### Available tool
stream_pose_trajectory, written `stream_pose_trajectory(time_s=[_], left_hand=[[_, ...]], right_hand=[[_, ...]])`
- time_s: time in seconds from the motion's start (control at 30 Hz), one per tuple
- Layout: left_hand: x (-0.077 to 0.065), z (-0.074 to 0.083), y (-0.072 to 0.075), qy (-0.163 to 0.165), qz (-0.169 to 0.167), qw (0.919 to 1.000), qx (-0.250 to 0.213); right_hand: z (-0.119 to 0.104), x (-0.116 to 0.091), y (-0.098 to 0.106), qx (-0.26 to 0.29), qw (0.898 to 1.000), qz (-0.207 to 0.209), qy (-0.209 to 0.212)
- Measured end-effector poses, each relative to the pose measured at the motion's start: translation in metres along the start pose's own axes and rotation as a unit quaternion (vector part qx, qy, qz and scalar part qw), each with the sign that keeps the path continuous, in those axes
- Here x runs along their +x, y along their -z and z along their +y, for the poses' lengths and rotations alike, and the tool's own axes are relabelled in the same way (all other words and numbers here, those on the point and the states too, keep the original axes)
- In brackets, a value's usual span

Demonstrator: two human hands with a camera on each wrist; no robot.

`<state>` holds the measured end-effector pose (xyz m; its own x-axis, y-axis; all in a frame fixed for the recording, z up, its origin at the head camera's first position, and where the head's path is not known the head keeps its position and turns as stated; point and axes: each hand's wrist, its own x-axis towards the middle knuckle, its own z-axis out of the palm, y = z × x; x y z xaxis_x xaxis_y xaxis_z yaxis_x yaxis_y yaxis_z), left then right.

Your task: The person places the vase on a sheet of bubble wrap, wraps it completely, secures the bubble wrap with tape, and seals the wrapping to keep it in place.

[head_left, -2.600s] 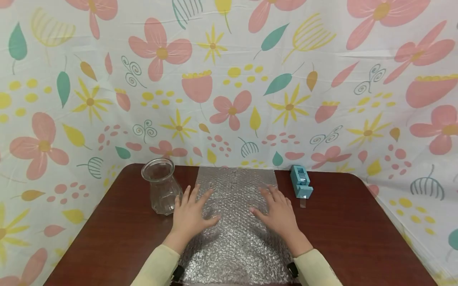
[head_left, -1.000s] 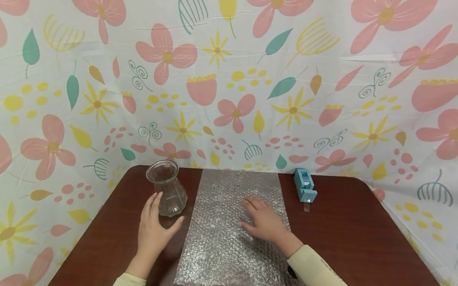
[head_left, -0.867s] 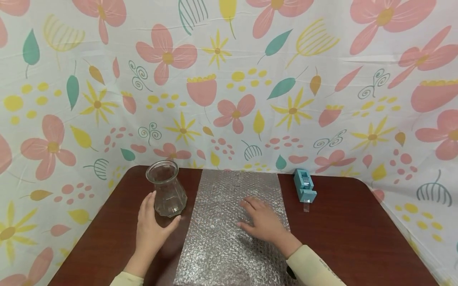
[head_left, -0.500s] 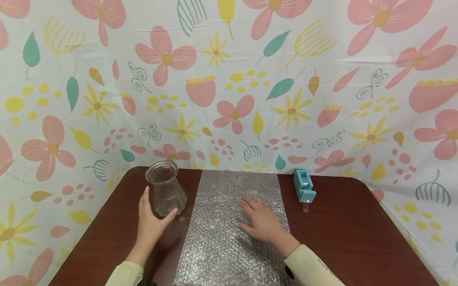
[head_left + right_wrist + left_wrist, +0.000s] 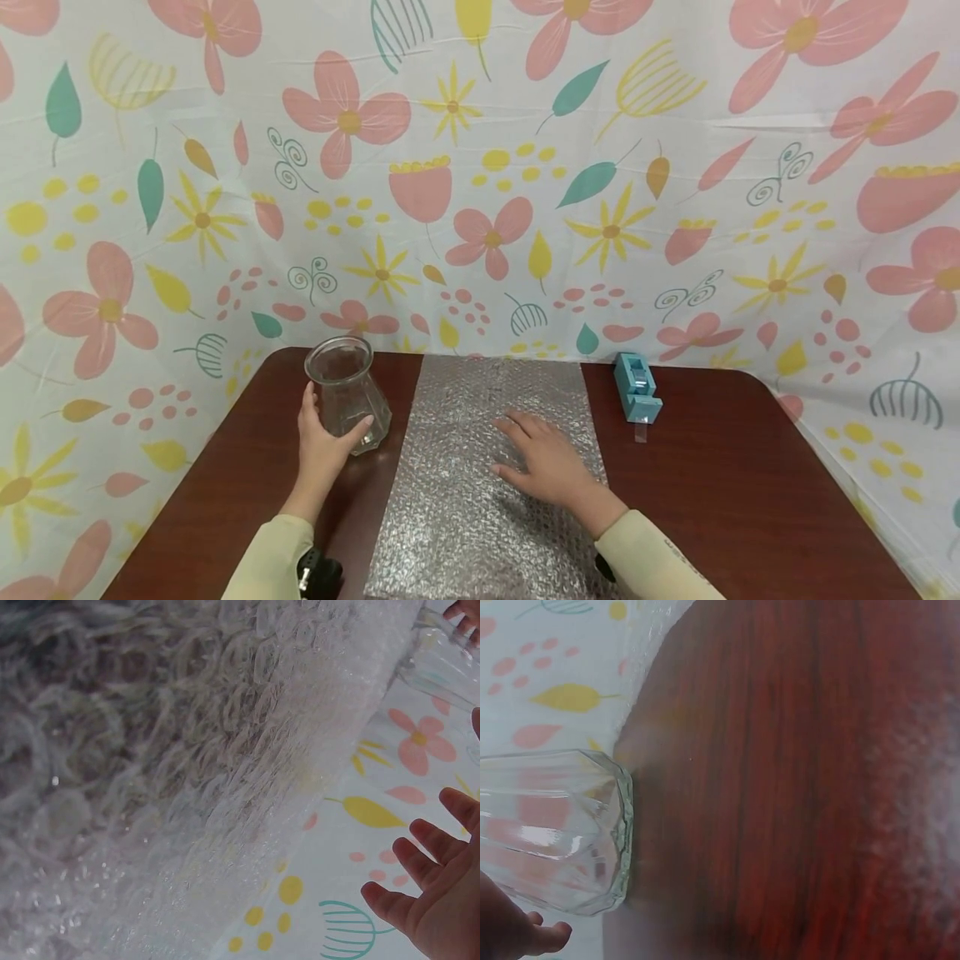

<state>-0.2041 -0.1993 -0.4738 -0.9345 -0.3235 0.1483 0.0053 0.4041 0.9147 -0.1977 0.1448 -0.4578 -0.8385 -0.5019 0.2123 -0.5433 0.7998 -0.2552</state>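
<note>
A clear glass vase (image 5: 358, 408) with a flared rim stands upright at the back left of the table. My left hand (image 5: 324, 454) is around its near left side, the thumb in front and the fingers along the left flank; a firm hold does not show. In the left wrist view the faceted vase base (image 5: 622, 832) lies beside the left hand (image 5: 510, 926). My right hand (image 5: 551, 462) is over a sheet of bubble wrap (image 5: 457, 508), fingers spread and relaxed, holding nothing. In the right wrist view the right hand (image 5: 442, 900) appears above the bubble wrap (image 5: 150, 750).
To the right of the bubble wrap stands a blue tape dispenser (image 5: 636, 387), with a strip of clear tape (image 5: 641, 433) hanging from its front. The dark red wooden table (image 5: 735, 492) ends at a flower-print cloth (image 5: 495, 100) behind it.
My left hand has moved from the bubble wrap leftward, then forward to the glass vase. The right hand has shifted slightly left over the sheet. The vase stands in the same place.
</note>
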Motion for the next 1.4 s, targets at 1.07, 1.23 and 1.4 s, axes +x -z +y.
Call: stream_pose_trajectory(time_s=[1.07,1.23,1.4], left_hand=[[0.008,-0.019,-0.008,0.014,0.024,0.9995,0.013],[0.008,-0.017,-0.007,0.015,0.017,0.9997,0.007],[0.007,-0.013,-0.007,0.010,0.016,0.9998,0.008]], right_hand=[[0.002,-0.005,0.005,0.041,0.999,-0.019,-0.011],[0.003,-0.008,0.007,0.040,0.999,-0.023,-0.023],[0.005,-0.009,0.010,0.042,0.999,-0.014,-0.021]])
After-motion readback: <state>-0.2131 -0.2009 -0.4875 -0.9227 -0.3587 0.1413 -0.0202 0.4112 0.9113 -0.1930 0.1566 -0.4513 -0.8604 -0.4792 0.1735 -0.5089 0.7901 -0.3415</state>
